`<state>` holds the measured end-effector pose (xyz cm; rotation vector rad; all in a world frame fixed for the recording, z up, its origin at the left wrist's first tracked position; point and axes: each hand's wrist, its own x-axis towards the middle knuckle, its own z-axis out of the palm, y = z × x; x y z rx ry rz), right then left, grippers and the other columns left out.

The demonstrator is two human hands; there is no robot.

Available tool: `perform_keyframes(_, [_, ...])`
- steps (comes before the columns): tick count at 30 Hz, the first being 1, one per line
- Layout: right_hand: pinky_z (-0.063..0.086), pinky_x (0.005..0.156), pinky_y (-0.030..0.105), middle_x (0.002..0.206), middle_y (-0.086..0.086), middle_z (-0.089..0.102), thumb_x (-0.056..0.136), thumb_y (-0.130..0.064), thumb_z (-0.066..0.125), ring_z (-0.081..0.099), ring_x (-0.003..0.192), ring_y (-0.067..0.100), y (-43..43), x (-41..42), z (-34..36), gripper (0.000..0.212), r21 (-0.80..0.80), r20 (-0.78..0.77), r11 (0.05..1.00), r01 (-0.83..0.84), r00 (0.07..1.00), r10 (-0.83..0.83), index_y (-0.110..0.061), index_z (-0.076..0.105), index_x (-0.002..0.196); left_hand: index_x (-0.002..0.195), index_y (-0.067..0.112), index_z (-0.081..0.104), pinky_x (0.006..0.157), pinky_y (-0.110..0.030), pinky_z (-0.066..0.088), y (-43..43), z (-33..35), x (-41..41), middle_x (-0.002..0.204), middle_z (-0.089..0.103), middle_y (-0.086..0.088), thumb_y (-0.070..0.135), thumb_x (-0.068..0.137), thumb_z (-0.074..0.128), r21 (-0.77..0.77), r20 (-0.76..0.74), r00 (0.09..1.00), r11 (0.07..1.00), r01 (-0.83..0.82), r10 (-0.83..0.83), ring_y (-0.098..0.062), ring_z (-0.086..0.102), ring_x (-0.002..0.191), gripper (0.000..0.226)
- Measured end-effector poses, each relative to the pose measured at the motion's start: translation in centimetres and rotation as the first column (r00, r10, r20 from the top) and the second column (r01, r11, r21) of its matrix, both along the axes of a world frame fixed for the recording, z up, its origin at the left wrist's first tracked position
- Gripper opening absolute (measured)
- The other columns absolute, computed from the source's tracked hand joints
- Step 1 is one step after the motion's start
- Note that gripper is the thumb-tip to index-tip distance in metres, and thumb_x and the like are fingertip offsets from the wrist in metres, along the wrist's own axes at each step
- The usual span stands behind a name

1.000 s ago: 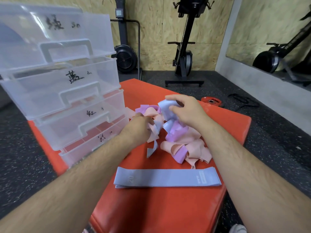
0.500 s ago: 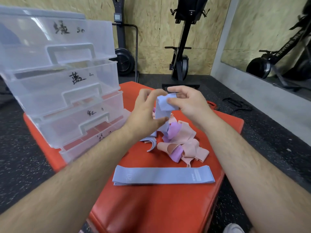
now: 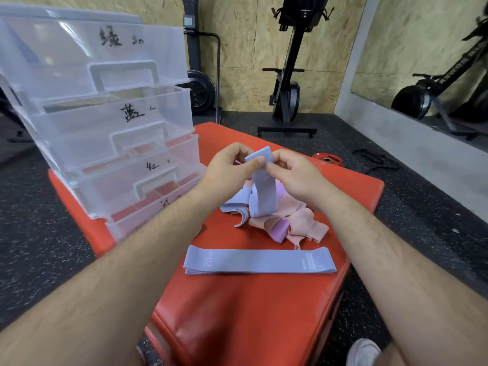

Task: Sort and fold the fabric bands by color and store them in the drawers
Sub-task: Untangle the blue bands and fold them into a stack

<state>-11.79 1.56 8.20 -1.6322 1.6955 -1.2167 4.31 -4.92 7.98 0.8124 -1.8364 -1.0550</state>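
Observation:
A light blue fabric band (image 3: 264, 191) hangs from both my hands above the pile. My left hand (image 3: 227, 170) pinches its top edge from the left, and my right hand (image 3: 293, 173) pinches it from the right. Below lies a tangled pile of peach, purple and blue bands (image 3: 287, 225) on the orange pad (image 3: 237, 313). A flat blue band (image 3: 260, 261) marked 20 lies stretched out nearer to me. A clear plastic drawer unit (image 3: 105, 128) with handwritten labels stands at the left of the pad, its drawers pulled partly out.
Gym machines stand against the plywood wall (image 3: 250, 48) behind. A red weight plate (image 3: 327, 159) lies on the dark rubber floor right of the pad. My white shoe (image 3: 363, 351) shows at the bottom right.
Both hands have lifted the blue band out of the pile and now hold it up by its top edge, so it hangs down longer than before.

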Motion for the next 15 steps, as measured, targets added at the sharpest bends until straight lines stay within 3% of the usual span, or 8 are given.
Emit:
perform_keyframes(4, [0.043,0.077,0.038,0.097,0.028,0.067,0.097,-0.028,0.060,0.055,0.079,0.017,-0.2,0.2,-0.2,0.016,0.017,-0.018,0.999,-0.045,0.999,0.045,-0.013,0.066,0.098,0.090,0.018,0.070,0.059,-0.022,0.045,-0.4,0.0,0.2,0.071,0.062,0.012,0.026,0.091,0.069,-0.044,0.025,1.000,0.999,0.009,-0.008,-0.007,0.054,0.064,0.008])
perform_keyframes(9, [0.049,0.084,0.043,0.100,0.028,0.068,0.091,-0.019,0.070,0.059,0.083,0.018,-0.4,0.1,-0.7,0.016,0.052,-0.011,0.992,-0.116,0.993,0.117,-0.009,0.064,0.102,0.089,0.014,0.066,0.056,-0.025,0.042,-0.7,0.1,0.6,0.076,0.061,0.000,0.027,0.087,0.073,0.006,0.076,0.996,0.999,0.038,-0.038,-0.011,0.051,0.066,0.014])
perform_keyframes(12, [0.047,0.079,0.038,0.094,0.024,0.070,0.093,-0.015,0.068,0.058,0.081,0.015,-0.5,0.3,-0.8,0.010,0.058,-0.027,0.987,-0.147,0.988,0.149,-0.009,0.064,0.100,0.090,0.010,0.064,0.056,-0.021,0.039,-0.8,0.2,1.0,0.076,0.061,0.000,0.024,0.087,0.074,-0.057,0.181,0.982,0.996,0.064,-0.053,-0.009,0.050,0.064,0.016])
perform_keyframes(15, [0.048,0.076,0.026,0.089,0.009,0.073,0.093,-0.014,0.068,0.064,0.079,0.009,-0.4,0.6,-0.6,0.008,0.052,-0.029,0.984,-0.172,0.984,0.174,-0.012,0.064,0.099,0.088,0.007,0.063,0.053,-0.017,0.040,-0.8,0.3,1.6,0.074,0.060,0.002,0.020,0.088,0.072,-0.088,0.167,0.986,0.996,0.005,0.010,-0.006,0.050,0.059,0.016])
